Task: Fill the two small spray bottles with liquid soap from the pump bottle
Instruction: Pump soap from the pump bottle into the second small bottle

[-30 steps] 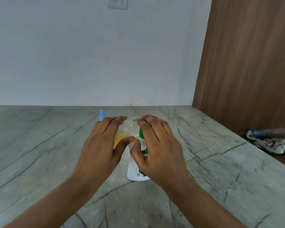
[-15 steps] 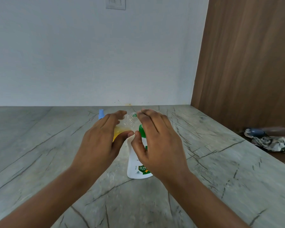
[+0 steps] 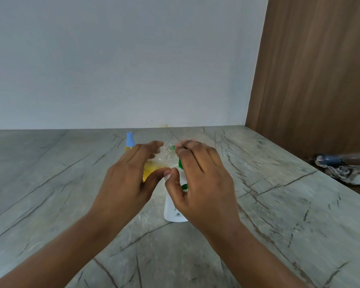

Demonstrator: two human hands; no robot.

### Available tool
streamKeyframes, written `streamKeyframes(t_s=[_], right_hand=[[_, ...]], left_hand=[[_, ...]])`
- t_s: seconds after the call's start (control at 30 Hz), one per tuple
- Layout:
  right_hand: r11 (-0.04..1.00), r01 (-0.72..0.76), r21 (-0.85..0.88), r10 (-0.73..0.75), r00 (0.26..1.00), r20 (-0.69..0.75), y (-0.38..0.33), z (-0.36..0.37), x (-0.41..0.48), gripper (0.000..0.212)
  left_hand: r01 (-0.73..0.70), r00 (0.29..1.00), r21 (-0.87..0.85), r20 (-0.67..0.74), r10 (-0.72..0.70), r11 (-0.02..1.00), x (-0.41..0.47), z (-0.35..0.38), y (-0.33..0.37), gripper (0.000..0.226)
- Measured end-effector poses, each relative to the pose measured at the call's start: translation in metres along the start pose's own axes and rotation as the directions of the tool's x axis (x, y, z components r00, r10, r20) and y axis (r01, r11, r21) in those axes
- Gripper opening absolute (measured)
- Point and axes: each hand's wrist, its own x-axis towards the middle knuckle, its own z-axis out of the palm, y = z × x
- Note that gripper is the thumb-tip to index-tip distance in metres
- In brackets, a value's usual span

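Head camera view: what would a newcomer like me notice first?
Two hands meet at centre: the left hand holds a clear spray bottle part-filled with yellow liquid, the right hand covers the green pump of a white pump bottle. Behind the left hand stands a blue-capped spray bottle; a wooden panel fills the right.

A grey-green stone counter (image 3: 268, 215) with dark veins and cracks runs back to the wall. A white pump bottle (image 3: 173, 212) with green print stands upright on it near the middle. Further back and to the left, a small spray bottle (image 3: 130, 140) with a blue cap stands upright, well apart from the white one. Between them is a clear bottle (image 3: 152, 166) holding yellow liquid; its base is hidden, so whether it rests on the stone cannot be told
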Motion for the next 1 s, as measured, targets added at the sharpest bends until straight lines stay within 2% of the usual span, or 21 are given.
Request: streamKeyframes(t_s=[0.33,0.6,1.0], right_hand=[[1.000,-0.012,0.001,0.012,1.000,0.029,0.000,-0.004,0.003,0.034],[1.000,-0.019,0.009,0.019,0.997,0.076,-0.001,-0.006,0.010,0.039],[1.000,-0.003,-0.014,0.003,0.999,0.046,0.001,-0.007,0.013,0.038]], left_hand=[[-0.013,1.000,-0.008,-0.003,0.013,1.000,0.001,-0.001,0.001,0.050],[0.047,0.998,-0.120,-0.038,-0.051,0.992,0.009,-0.009,0.003,0.055],[0.039,0.998,-0.096,-0.045,-0.043,0.995,0.012,-0.012,0.008,0.060]])
